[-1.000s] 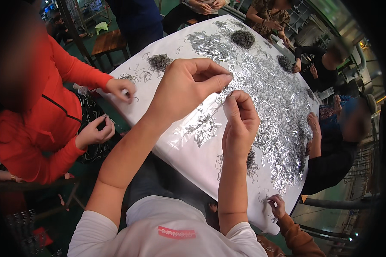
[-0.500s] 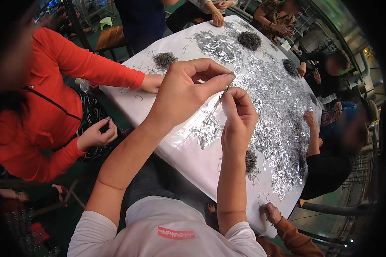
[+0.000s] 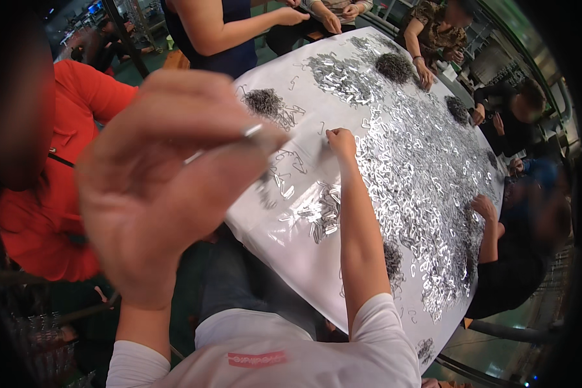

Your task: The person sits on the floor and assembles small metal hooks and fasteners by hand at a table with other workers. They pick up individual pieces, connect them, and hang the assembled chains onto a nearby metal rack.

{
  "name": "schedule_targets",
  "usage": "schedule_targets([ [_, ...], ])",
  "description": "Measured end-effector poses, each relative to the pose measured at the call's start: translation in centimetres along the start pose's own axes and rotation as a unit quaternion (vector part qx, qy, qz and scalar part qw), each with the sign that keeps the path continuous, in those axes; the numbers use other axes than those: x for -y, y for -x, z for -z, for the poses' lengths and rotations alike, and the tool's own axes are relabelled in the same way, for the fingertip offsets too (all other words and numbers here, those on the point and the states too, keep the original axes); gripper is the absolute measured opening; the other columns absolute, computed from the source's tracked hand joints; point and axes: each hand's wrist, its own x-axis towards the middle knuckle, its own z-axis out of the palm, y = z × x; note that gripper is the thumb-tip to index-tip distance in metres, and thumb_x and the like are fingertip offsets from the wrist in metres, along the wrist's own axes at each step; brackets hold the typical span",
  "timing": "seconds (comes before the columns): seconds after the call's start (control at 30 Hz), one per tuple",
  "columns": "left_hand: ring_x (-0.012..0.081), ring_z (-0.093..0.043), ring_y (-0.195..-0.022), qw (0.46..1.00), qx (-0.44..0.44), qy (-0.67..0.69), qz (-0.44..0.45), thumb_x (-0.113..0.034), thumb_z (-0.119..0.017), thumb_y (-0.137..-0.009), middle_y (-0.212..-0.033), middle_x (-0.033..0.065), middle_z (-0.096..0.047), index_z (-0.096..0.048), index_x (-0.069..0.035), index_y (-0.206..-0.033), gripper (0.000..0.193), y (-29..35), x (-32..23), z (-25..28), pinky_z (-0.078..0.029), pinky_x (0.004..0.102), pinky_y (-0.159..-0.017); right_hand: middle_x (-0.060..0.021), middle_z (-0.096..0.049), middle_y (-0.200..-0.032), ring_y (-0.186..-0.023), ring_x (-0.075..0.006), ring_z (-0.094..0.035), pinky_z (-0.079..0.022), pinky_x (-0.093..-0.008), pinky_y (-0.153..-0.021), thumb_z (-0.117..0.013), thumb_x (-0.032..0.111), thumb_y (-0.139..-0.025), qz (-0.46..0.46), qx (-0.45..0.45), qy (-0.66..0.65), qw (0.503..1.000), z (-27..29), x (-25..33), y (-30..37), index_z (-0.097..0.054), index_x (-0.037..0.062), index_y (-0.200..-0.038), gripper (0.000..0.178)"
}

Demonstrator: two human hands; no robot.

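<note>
My left hand (image 3: 168,161) is raised close in front of me, blurred, its fingers closed around a small shiny metal clip (image 3: 252,131) that pokes out near the fingertips. A second glint shows between its fingers. Further out, my right hand (image 3: 342,142) is at the white tabletop (image 3: 284,242) with its fingers pinched together. Whatever is in that pinch is hidden. A dark wire hook (image 3: 322,128) lies just left of those fingertips. A small heap of silver clips (image 3: 323,213) lies beside my right forearm.
Loose silver clips (image 3: 420,174) spread over the table's middle and right. Dark heaps of hooks (image 3: 263,101) stand around them, one at the back (image 3: 394,68). Someone in a red jacket (image 3: 90,97) sits at left; several other people work along the far and right edges.
My hands were together over the table and have parted. The left has come up and left, nearer to me; the right has reached down to the tabletop. The person in dark blue now extends an arm.
</note>
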Motion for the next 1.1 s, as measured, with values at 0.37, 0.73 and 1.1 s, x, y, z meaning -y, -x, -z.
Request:
schedule_targets([
  [0.37, 0.0171, -0.058, -0.069, 0.989, -0.023, -0.073, 0.124, -0.003, -0.077, -0.063, -0.079, 0.0069, -0.061, -0.068, -0.006, -0.073, 0.014, 8.5, -2.5, 3.7, -0.047, 0.0306, -0.069, -0.0171, -0.067, -0.091, -0.087, -0.0278, -0.066, -0.051, -0.0379, -0.075, -0.062, 0.023, -0.081, 0.103, 0.097, 0.136, 0.981, -1.1, 1.2, 0.3, -0.066, 0.0010, -0.091, 0.025],
  [0.73, 0.0195, -0.060, -0.072, 0.983, 0.066, -0.032, 0.169, 0.005, -0.071, -0.069, -0.080, 0.0069, -0.066, -0.068, -0.004, -0.086, 0.019, 20.4, 3.2, 1.9, -0.047, 0.0283, -0.065, -0.0070, -0.062, -0.077, -0.063, -0.0136, -0.059, -0.048, -0.0244, -0.056, -0.066, 0.006, -0.081, 0.015, 0.169, -0.452, 0.876, 4.9, 2.3, 27.5, -0.059, -0.0020, -0.093, 0.015],
  [1.1, 0.0201, -0.061, -0.074, 0.980, 0.032, -0.055, 0.190, 0.009, -0.069, -0.070, -0.081, 0.0076, -0.067, -0.068, -0.002, -0.089, 0.022, 23.2, 4.9, -0.1, -0.047, 0.0286, -0.066, -0.0048, -0.050, -0.106, -0.084, -0.0104, -0.050, -0.041, -0.0229, -0.071, -0.063, 0.005, -0.084, 0.027, 0.185, -0.570, 0.800, 5.7, 5.0, 39.3, -0.061, 0.0025, -0.088, 0.006],
])
